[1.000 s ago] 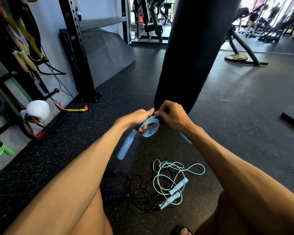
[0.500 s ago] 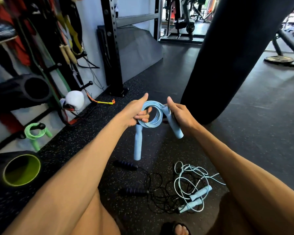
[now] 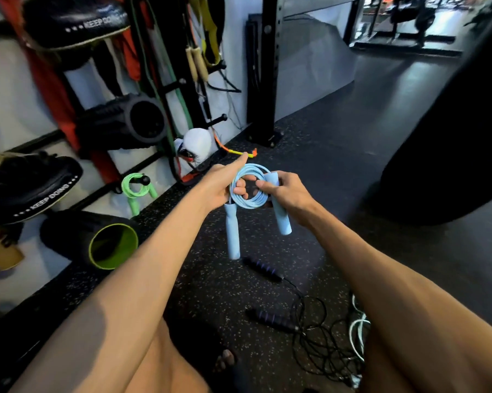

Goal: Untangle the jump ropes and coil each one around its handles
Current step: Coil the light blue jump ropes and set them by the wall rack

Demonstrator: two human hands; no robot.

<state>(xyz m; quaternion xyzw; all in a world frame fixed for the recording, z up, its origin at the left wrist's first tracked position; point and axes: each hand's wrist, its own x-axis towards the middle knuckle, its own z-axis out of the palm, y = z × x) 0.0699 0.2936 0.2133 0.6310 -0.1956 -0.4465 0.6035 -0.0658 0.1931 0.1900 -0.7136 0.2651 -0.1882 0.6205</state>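
Note:
I hold a light blue jump rope (image 3: pixel 249 198) in front of me, its cord wound into a small coil. My left hand (image 3: pixel 222 184) has fingers curled through the coil, and one blue handle (image 3: pixel 232 231) hangs below it. My right hand (image 3: pixel 284 191) grips the other blue handle (image 3: pixel 280 211). On the floor lies a black rope (image 3: pixel 321 336) in a loose tangle with two dark ribbed handles (image 3: pixel 263 268). A pale rope (image 3: pixel 358 333) shows partly behind my right forearm.
A wall rack on the left carries bands, pads, a foam roller (image 3: pixel 125 121) and a coiled green jump rope (image 3: pixel 137 190). A green-lined roller (image 3: pixel 112 245) lies on the floor. A black punching bag (image 3: pixel 452 154) hangs to the right. A steel post (image 3: pixel 264 80) stands behind.
My view has swung left toward the wall rack. The blue coil and both hands stay together, and the pale rope on the floor has slid mostly behind my right forearm.

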